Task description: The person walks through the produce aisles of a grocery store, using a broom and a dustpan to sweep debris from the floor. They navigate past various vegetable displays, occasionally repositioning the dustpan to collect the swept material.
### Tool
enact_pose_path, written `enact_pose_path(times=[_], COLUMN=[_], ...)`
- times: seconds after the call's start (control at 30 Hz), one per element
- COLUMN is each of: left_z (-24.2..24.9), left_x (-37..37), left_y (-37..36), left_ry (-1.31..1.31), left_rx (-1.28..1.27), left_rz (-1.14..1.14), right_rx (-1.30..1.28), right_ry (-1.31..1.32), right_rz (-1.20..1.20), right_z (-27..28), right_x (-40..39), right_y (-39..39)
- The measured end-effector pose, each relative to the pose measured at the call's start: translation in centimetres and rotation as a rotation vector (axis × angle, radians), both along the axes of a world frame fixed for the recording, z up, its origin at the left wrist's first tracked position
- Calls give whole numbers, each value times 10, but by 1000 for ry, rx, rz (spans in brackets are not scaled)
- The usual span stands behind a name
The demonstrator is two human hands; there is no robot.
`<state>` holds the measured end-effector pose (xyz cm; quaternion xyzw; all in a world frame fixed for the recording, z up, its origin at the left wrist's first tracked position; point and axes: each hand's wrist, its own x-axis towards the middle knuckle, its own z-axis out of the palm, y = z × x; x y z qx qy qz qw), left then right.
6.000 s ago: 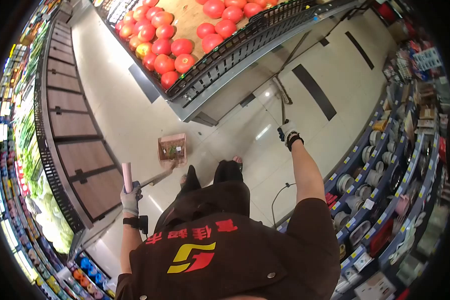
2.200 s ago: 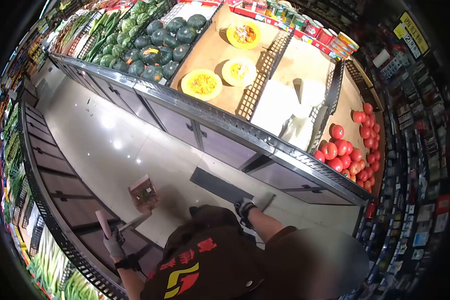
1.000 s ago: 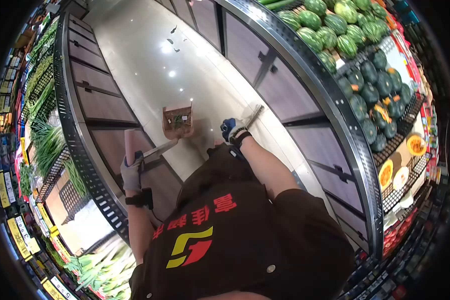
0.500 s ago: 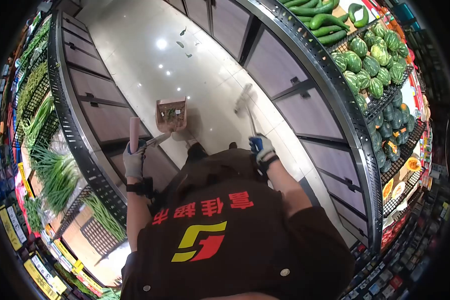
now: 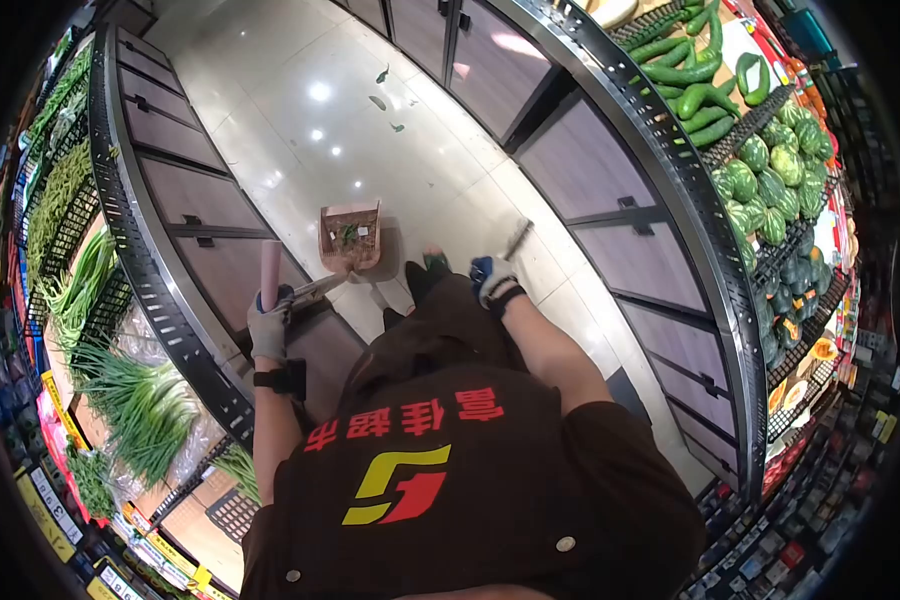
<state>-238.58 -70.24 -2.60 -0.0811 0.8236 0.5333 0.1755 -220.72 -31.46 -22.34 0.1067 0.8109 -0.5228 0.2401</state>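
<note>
My left hand [image 5: 269, 326], in a grey and blue glove, is closed around the pink handle [image 5: 270, 275] of a long-handled dustpan. The reddish dustpan [image 5: 351, 237] rests on the floor ahead, with green scraps and small white pieces inside. My right hand [image 5: 492, 283], gloved too, is closed around the broom's stick, most of which is hidden by the hand. The broom head [image 5: 518, 239] looks blurred and lies just beyond that hand, to the right of the dustpan.
Several leaf scraps [image 5: 377, 102] lie on the tiled floor [image 5: 270, 120] farther up the aisle. Shelves of greens [image 5: 145, 410] line the left side. On the right, shelves hold cucumbers [image 5: 690, 75] and small watermelons [image 5: 770, 185]. Cabinet doors [image 5: 590, 160] run below them.
My right hand has moved left, toward my body's middle, and the broom head has shifted right and down. The shelves and floor scraps appear shifted. A foot shows farther forward.
</note>
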Motion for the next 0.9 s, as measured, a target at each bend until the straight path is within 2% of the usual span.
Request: enact_pose_path(times=[0.07,0.1,0.13,0.17,0.2,0.23,0.27,0.3,0.33,0.37,0.4,0.43,0.5,0.57,0.63,0.67,0.7,0.77,0.8,0.83,0.9], left_z=[-2,3,12,17,14,13,11,12,20,29,34,34,34,36,39,25,23,18,9,4,-5], left_x=[-28,-41,-53,-67,-83,-100,-115,-131,-147,-162,-182,-202,-229,-246,-269,-279,-292,-317,-330,-344,-372], left_y=[-3,0,4,9,6,5,7,8,11,17,26,32,38,51,61,54,52,49,47,46,42], left_ry=[8,14,-12,-37,-50,-67,-59,-57,-62,-48,-26,-27,-23,9,46,103,104,40,38,31,84], left_rx=[-21,-24,-30,-35,-10,2,5,0,-18,-36,-44,-46,-57,-97,-167,-175,-170,-103,-68,-58,-131], left_rz=[6,16,51,86,96,121,146,169,181,182,182,195,200,188,146,135,133,123,161,139,86], right_rx=[669,750,693,533,175,-371,-788,-1007,-1168,-1320,-1329,-1341,-1356,-1163,-1134,-1004,-1141,-949,-794,-685,-1005], right_ry=[185,233,265,260,214,105,-33,-147,-243,-427,-440,-379,-335,-378,-462,-356,-438,-424,-333,-375,-536], right_rz=[282,178,127,64,-91,-356,-572,-700,-822,-1188,-988,-809,-867,-848,-929,-841,-841,-1031,-1002,-1046,-1091], right_z=[25,64,68,61,49,42,37,37,39,70,93,75,51,59,67,76,59,93,112,113,114], right_x=[-69,-103,-134,-167,-201,-239,-276,-313,-347,-375,-396,-420,-461,-474,-467,-453,-438,-401,-383,-362,-322], right_y=[-20,-27,-29,-31,-32,-33,-35,-35,-35,-36,-23,-12,1,20,26,29,35,35,34,36,48])
